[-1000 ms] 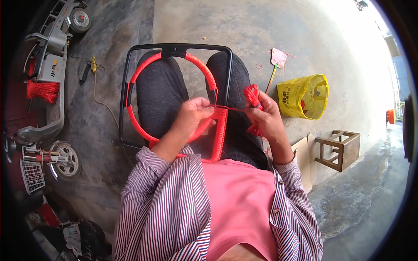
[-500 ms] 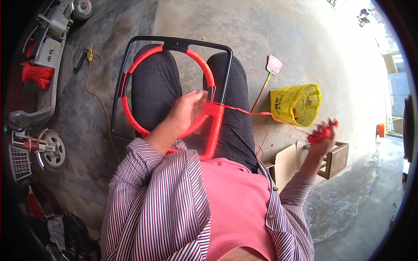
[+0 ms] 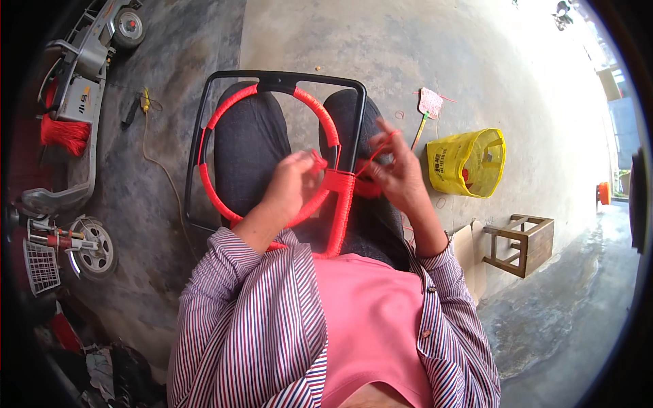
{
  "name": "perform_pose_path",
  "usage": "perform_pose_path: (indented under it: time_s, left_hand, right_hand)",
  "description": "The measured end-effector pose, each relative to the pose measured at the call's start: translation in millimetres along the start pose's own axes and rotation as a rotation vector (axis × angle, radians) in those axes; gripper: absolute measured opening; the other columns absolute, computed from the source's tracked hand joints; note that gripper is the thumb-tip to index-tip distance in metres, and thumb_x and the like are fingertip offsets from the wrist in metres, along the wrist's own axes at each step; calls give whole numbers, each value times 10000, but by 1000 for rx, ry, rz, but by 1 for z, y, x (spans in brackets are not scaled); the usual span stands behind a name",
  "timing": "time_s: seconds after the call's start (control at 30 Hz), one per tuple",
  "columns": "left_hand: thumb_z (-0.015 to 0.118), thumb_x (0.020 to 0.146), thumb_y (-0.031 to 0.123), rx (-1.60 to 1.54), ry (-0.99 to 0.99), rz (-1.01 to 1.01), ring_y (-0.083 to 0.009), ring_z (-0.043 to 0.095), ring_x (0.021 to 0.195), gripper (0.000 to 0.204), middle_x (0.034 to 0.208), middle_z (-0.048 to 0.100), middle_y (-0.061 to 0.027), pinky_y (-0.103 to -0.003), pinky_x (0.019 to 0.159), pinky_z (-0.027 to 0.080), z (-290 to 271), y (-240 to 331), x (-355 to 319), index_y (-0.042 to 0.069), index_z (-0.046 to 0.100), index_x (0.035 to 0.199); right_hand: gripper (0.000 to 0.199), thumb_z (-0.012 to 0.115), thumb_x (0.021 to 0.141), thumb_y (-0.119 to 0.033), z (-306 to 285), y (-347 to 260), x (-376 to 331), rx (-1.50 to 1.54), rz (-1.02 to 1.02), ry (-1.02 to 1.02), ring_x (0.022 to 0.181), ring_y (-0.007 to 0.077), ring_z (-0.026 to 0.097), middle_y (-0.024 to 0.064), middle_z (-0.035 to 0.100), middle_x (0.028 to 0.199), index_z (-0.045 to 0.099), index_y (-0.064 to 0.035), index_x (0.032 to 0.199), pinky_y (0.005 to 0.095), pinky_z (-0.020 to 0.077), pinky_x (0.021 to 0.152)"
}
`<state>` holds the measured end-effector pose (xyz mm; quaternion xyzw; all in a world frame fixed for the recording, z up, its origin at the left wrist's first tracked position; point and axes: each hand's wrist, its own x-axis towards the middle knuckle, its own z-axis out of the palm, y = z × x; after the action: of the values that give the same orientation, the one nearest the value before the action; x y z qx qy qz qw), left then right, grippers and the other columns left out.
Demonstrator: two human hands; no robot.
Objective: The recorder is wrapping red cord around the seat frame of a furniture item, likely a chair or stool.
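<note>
Across my thighs lies a black rectangular frame with a round inner ring, much of it wrapped in red cord. A thick wrapped band joins ring and frame on the right. My left hand is inside the ring beside this band, its fingertips closed on a bit of red cord. Just outside the frame's right side, my right hand grips the red cord, which runs taut toward the band. A blurred red bundle of cord hangs beneath the right hand.
A yellow bag stands open on the right, with something red inside. Beyond my right knee lies a pink fly swatter. A wooden stool and cardboard are at the right. On the left stands a grey vehicle carrying red cord.
My right hand has come in from the far right to the frame's edge with the red cord. My left hand's fingertips have closed near the band. The frame sits slightly lower in view.
</note>
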<state>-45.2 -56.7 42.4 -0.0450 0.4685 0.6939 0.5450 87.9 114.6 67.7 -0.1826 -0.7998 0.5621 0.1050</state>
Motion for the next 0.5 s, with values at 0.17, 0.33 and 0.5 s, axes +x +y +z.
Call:
perform_pose_path:
  time_s: [0.17, 0.33, 0.5]
  left_hand:
    - [529, 949, 222, 354, 76, 454, -61, 442, 551, 192, 674, 515, 21, -219, 524, 398, 10, -5, -7, 74, 537, 827]
    - [489, 964, 242, 286, 16, 494, -59, 427, 533, 226, 666, 486, 24, -204, 503, 375, 7, -9, -7, 72, 542, 824]
    - [457, 971, 276, 202, 54, 284, -67, 408, 511, 253, 673, 503, -7, -209, 453, 331, 2, -2, 1, 53, 506, 1079]
  right_hand:
    - [611, 768, 652, -133, 20, -16, 15, -412, -428, 98, 1221, 337, 426, 125, 498, 1257, 541, -105, 1218, 445, 363, 1007]
    - [234, 710, 767, -146, 11, -14, 17, 79, -293, 119, 1121, 280, 534, 101, 589, 1127, 646, -34, 962, 399, 432, 928]
    - [297, 713, 797, -173, -102, 11, -14, -375, 70, -370, 825, 185, 601, 106, 627, 895, 632, 31, 997, 284, 469, 760]
